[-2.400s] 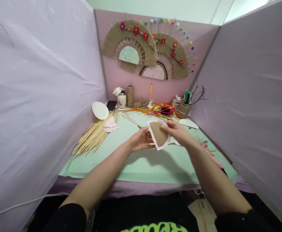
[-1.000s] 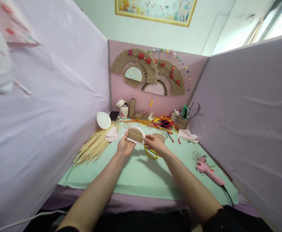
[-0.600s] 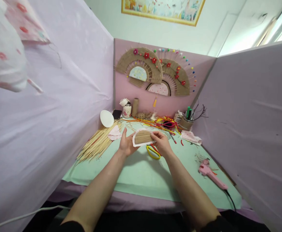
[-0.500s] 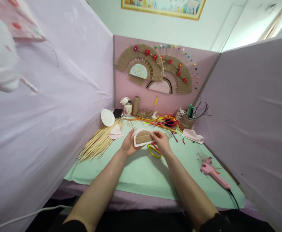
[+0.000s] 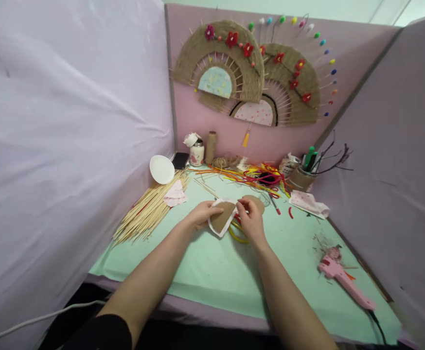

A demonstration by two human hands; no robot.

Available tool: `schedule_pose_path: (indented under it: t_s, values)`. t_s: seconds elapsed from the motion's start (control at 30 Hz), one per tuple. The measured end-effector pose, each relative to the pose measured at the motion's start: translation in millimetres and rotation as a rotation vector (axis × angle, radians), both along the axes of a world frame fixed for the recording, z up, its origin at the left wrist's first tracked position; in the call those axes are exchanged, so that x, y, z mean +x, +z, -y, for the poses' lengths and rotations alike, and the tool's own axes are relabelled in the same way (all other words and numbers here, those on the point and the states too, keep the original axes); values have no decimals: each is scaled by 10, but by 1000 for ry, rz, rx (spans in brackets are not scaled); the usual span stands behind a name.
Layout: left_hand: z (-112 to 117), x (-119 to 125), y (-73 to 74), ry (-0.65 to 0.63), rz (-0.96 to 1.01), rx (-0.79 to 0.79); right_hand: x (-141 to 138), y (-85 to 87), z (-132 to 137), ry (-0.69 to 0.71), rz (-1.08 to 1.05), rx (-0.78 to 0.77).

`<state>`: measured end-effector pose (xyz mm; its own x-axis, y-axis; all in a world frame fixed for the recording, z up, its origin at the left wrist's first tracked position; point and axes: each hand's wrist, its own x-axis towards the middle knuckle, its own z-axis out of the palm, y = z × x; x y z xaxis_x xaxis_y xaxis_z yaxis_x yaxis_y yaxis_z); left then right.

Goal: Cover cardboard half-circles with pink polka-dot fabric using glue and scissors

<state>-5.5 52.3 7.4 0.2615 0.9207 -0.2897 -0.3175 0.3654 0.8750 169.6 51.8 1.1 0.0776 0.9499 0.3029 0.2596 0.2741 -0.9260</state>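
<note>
A half-round brown cardboard piece edged with white fabric [image 5: 221,218] is held low over the green mat [image 5: 212,262] between both hands. My left hand [image 5: 201,214] grips its left side with curled fingers. My right hand [image 5: 249,218] pinches its upper right corner. Yellow-handled scissors [image 5: 238,236] lie on the mat just under the piece and my right hand. A second brown half-round piece [image 5: 255,202] lies behind my right hand.
A pile of bamboo sticks [image 5: 149,210] and a pink fabric scrap [image 5: 175,195] lie at the left. A white paper plate [image 5: 161,168], jar, twine spool, coloured strips [image 5: 256,176] and pen cup [image 5: 300,177] line the back. A pink glue gun [image 5: 342,279] lies at the right. Woven fans [image 5: 227,63] hang on the wall.
The view has tilted down and closer. The piece has turned from flat and level to tilted, and both hands have lowered it towards the mat.
</note>
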Motion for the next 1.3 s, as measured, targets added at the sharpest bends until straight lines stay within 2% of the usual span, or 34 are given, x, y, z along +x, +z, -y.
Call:
schedule_pose_path:
  t_s: [0.13,0.37,0.53,0.7,0.9,1.03,1.13,1.3]
  values:
    - [41,45,-30,180,144,-74,21,-42,61,-72,101,60]
    - [167,76,98,465,398,-146,5,-103,42,-85,350,234]
    - [209,93,92,451,445,-243,48,-180,-55,-68,457,236]
    - [229,142,34,453,413,-289,57,-161,-80,-92,482,243]
    - [190,136,12,509,420,-251,6,-105,-34,-48,437,240]
    - [138,32,94,570,435,-205,9,-15,57,-109,370,287]
    - [110,-46,150,635,472,-172,81,129,201,-151,321,296]
    - [85,-55,152,646,426,-169,529,397,387,-210,314,199]
